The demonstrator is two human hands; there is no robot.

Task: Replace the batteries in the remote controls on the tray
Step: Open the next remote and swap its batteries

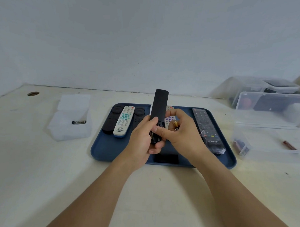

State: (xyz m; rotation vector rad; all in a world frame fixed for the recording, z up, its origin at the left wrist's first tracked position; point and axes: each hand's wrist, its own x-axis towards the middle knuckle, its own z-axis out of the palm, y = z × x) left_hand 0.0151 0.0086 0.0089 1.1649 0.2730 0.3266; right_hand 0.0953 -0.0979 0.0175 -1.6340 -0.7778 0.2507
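My left hand (pixel 144 139) grips the lower end of a slim black remote (pixel 159 107), held back side up above the blue tray (pixel 101 150). My right hand (pixel 181 131) touches the remote's open battery bay with its index finger and holds a small gold-tipped battery (pixel 175 124) in curled fingers. On the tray lie two black remotes (pixel 113 119), a white remote with teal buttons (pixel 124 120), a white remote with purple buttons (pixel 170 119) partly hidden by my hands, and a wide black remote (pixel 206 129) at the right. A black cover (pixel 166 158) lies at the tray's front.
An open clear case (pixel 71 117) left of the tray holds one black battery (pixel 79 122). A clear box (pixel 267 136) on the right holds red-brown batteries (pixel 239 145). Stacked clear containers (pixel 269 96) stand at the back right. A cable hole (pixel 33 93) sits at the far left.
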